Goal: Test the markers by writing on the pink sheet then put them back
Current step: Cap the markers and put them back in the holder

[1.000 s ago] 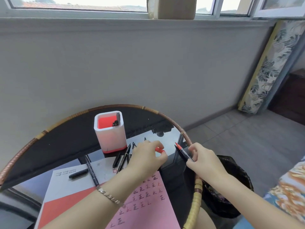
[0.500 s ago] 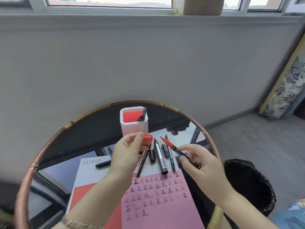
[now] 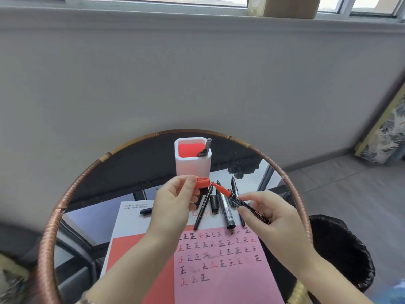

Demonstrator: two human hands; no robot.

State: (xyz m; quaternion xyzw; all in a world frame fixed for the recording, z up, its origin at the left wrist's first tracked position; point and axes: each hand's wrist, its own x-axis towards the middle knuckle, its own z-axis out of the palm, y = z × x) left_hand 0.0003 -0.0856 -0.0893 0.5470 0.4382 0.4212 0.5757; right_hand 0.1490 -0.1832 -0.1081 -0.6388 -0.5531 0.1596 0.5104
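**Red marker's tip meets its cap in front of the pen holder**

Just in front of the white pen holder (image 3: 192, 165), the left hand (image 3: 173, 202) pinches a red cap (image 3: 202, 183) between thumb and forefinger, its other fingers curled below. The right hand (image 3: 269, 216), in front of the holder and to its right, pinches the black barrel of the red marker (image 3: 241, 201). The marker's red tip points up and left at the cap's opening, touching it or just short of it; I cannot tell which.

Two markers stand inside the holder. Several loose markers (image 3: 226, 211) lie in a fan just in front of it. Nearer the person than those lies the pink sheet (image 3: 225, 270), covered in rows of red and black characters. A black cap (image 3: 145, 211) lies in front of the holder, to its left. A black bin (image 3: 341, 249) sits well to the holder's right, beyond the table's woven rim (image 3: 50, 238).
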